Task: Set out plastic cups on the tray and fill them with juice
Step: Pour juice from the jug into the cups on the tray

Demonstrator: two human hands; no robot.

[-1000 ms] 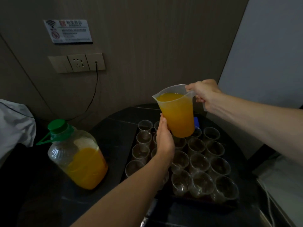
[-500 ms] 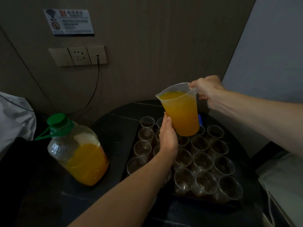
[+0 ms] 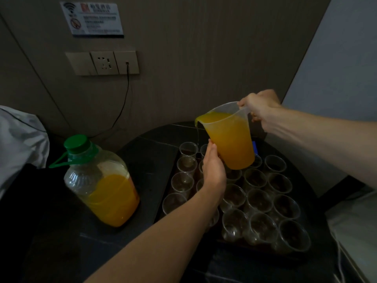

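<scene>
Nearest: clear plastic cups (image 3: 263,227) packed in rows on dark tray (image 3: 255,249), below & right of L grip (image 3: 213,170); near ones look empty. L grip: fingers straight & together, palm flat vs lower side of jug (image 3: 230,139). Jug is held up over far cups, tilted spout-left, nearly full of orange juice. Thin stream (image 3: 197,135) drops off spout; which cup it hits, can't tell. R grip (image 3: 260,106), up-right of L grip, curled round jug handle. Left of L grip on black table (image 3: 142,160): big juice bottle (image 3: 102,184), green cap, approx half full. Behind, on wall: socket panel (image 3: 103,63) w/ cable (image 3: 124,103) plugged in, sign (image 3: 91,18) above.
</scene>
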